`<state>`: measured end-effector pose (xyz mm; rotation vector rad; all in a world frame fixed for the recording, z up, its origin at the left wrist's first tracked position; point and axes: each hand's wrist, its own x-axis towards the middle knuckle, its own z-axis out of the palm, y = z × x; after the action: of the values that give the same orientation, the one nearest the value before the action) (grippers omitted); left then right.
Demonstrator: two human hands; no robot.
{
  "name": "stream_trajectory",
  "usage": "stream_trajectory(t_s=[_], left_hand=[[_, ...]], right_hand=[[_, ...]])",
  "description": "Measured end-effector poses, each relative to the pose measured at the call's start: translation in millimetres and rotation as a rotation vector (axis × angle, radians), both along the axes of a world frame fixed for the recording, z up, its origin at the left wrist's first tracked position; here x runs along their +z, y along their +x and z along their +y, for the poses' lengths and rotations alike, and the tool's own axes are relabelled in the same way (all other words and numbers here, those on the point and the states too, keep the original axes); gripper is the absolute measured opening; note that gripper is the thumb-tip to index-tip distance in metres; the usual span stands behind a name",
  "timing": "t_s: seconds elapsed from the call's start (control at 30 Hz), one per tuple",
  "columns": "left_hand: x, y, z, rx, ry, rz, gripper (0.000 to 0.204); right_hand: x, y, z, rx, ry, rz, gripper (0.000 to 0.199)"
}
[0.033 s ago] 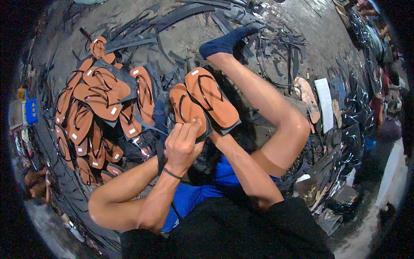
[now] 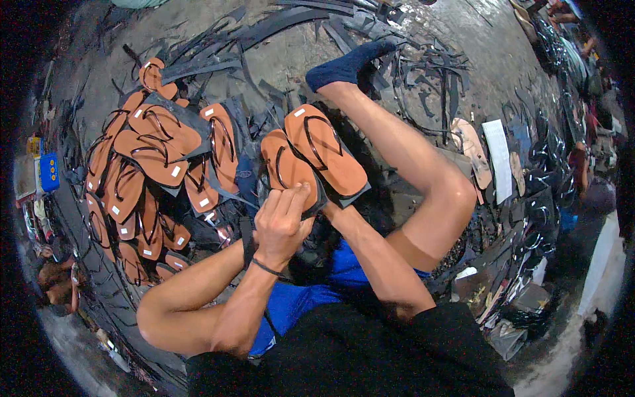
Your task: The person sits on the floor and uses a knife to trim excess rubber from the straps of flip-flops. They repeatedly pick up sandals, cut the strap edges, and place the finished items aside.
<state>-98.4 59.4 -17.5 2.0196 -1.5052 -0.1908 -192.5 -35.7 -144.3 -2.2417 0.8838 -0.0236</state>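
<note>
Two brown flip-flops with dark shiny straps and small white labels are side by side before me, toes pointing away. My left hand (image 2: 283,218) is closed on the heel of the left flip-flop (image 2: 286,169), its fingers curled at the edge. The right flip-flop (image 2: 334,159) is set slightly farther out, with a dark sole layer jutting past its heel. My right hand (image 2: 335,212) reaches beneath the pair; its fingers are hidden behind the flip-flops, so I cannot see its grip.
Left of my hands lies a heap of similar brown flip-flops (image 2: 151,157). Black offcut strips (image 2: 284,25) litter the floor beyond. My bent right leg (image 2: 410,155) with a dark sock borders the right side. Farther right are a pale sole piece (image 2: 471,151) and a white strip (image 2: 498,161).
</note>
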Motion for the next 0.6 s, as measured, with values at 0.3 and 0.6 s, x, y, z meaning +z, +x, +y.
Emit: stream_trajectory(t_s=[0.3, 0.6], left_hand=[[39, 17, 22, 0.022, -0.087, -0.148, 0.053], [101, -44, 153, -0.097, -0.264, -0.312, 0.017]], right_hand=[[35, 34, -34, 0.029, 0.121, 0.079, 0.035], [117, 16, 13, -0.408, 1.064, -0.407, 0.058]])
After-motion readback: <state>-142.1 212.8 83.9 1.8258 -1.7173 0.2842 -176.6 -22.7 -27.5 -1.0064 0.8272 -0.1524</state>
